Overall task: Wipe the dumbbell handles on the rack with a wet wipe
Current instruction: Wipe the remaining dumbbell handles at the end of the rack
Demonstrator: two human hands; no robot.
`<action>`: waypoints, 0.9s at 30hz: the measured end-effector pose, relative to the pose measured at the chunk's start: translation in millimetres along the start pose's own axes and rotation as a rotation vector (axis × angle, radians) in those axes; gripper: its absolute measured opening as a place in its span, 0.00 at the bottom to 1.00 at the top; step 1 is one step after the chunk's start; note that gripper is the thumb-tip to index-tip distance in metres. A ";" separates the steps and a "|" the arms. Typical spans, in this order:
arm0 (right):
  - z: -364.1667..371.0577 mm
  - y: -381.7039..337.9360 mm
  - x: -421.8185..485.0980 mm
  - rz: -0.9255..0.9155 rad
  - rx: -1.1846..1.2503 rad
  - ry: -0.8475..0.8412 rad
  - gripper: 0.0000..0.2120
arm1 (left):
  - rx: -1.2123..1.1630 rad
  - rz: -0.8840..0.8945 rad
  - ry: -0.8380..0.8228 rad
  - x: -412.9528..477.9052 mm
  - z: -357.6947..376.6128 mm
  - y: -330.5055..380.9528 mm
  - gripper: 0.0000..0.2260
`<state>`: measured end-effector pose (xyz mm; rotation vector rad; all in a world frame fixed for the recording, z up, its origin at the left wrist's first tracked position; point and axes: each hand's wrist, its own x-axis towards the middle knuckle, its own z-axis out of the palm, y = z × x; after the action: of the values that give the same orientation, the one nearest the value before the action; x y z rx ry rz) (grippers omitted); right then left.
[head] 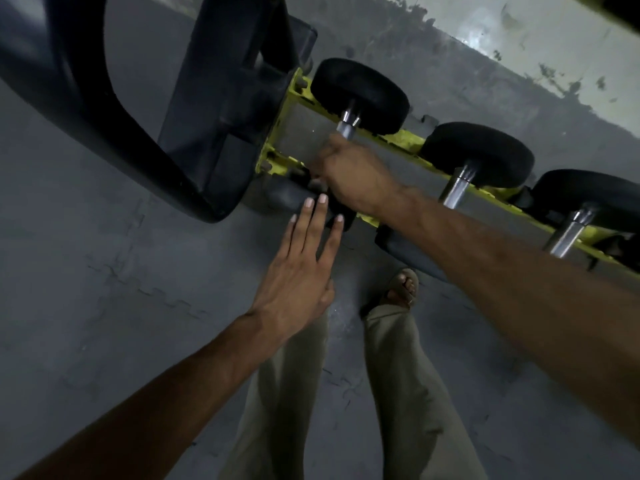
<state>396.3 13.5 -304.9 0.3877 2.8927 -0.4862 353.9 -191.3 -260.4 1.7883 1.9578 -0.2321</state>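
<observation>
A yellow rack [410, 140] holds three black dumbbells with steel handles. My right hand [349, 171] is curled round the handle [348, 124] of the leftmost dumbbell [360, 95], covering most of it. No wet wipe shows in the hand; it may be hidden inside the grip. My left hand [304, 268] has straight fingers, whose tips rest on that dumbbell's near black head [301, 199]. The middle dumbbell's handle [457, 187] and the right one's handle [568, 233] lie bare.
A dark machine frame [131, 109] stands against the rack's left end. My legs in beige trousers [398, 393] and a sandalled foot [401, 289] stand on the grey floor [104, 271] just before the rack. A stained wall runs behind.
</observation>
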 end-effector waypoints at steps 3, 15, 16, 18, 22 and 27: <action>3.3 24.8 -36.6 0.147 0.138 0.106 0.09 | -0.060 0.052 -0.010 -2.8 4.2 36.3 0.45; 28.2 124.6 -163.7 0.138 -0.197 0.142 0.07 | -0.014 0.091 -0.137 26.7 23.5 133.1 0.56; 35.3 119.7 -167.2 0.185 -0.148 0.132 0.09 | 0.004 0.082 -0.143 26.6 21.9 134.2 0.56; 46.3 98.2 -176.9 0.121 0.081 0.025 0.09 | 0.028 0.073 -0.166 26.5 18.8 136.3 0.55; 34.1 92.4 -180.0 0.078 0.287 -0.090 0.05 | 0.058 0.031 -0.208 26.9 12.2 143.8 0.53; 55.8 74.5 -201.3 0.445 0.559 0.190 0.06 | 0.005 -0.024 -0.179 28.7 22.2 156.6 0.58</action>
<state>616.1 17.2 -334.4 1.1773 2.6576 -1.2192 510.4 -154.3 -263.1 1.6855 1.8546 -0.3916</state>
